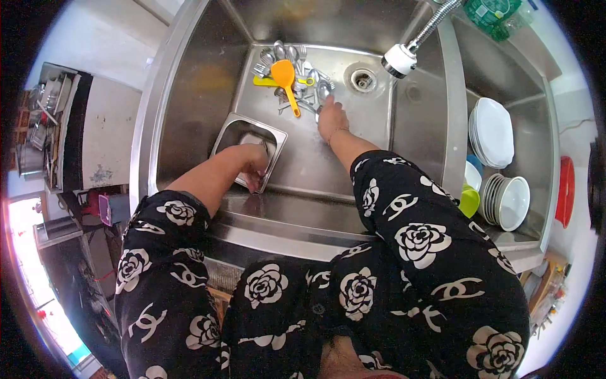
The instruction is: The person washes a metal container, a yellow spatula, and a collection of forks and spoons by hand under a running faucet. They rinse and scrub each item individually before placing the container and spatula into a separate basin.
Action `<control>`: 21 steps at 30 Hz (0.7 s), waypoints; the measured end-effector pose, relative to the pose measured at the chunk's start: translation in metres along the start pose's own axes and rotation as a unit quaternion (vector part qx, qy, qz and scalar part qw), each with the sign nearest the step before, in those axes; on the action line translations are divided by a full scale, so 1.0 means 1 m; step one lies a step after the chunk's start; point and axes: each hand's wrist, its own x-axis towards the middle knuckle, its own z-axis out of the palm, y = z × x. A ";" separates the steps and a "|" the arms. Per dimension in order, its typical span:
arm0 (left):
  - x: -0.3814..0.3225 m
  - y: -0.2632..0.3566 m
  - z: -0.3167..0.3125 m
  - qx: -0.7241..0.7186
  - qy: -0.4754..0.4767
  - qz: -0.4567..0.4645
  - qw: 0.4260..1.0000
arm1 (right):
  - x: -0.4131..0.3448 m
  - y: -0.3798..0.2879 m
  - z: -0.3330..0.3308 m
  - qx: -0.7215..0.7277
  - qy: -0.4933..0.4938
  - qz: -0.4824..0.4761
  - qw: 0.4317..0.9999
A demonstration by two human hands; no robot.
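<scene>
A heap of metal spoons and forks (303,56) lies on the floor of a stainless steel sink (293,170), with an orange rice paddle (283,75) on top and a yellow-handled utensil (265,81) beneath it. At the heap's near right edge, my right hand (333,118) reaches down to the cutlery; its fingertips touch a spoon, though the grip is partly hidden. A rectangular metal container (222,137) stands tilted at the sink's near left. My left hand (255,163) is over its near right side, fingers pointing down, and some cutlery shows inside behind the hand.
A drain (362,80) lies right of the heap, below a white-headed flexible faucet (400,60). White plates (492,132), stacked bowls (513,203) and a green item (469,201) stand in the right-hand basin. A green plastic bottle (492,14) is at the upper right.
</scene>
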 end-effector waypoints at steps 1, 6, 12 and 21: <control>-0.005 0.003 0.001 -0.019 -0.045 -0.019 0.999 | -0.003 -0.004 -0.004 0.029 0.009 0.052 0.998; -0.021 0.012 0.001 0.062 0.015 -0.009 0.998 | -0.001 -0.005 0.000 0.009 -0.003 0.127 0.992; -0.061 0.053 -0.014 0.385 0.258 0.107 0.880 | 0.012 0.004 0.015 -0.075 -0.080 0.103 0.989; -0.031 0.133 -0.039 -0.136 0.203 0.185 0.952 | 0.040 0.048 -0.010 -0.425 -0.331 -0.393 0.745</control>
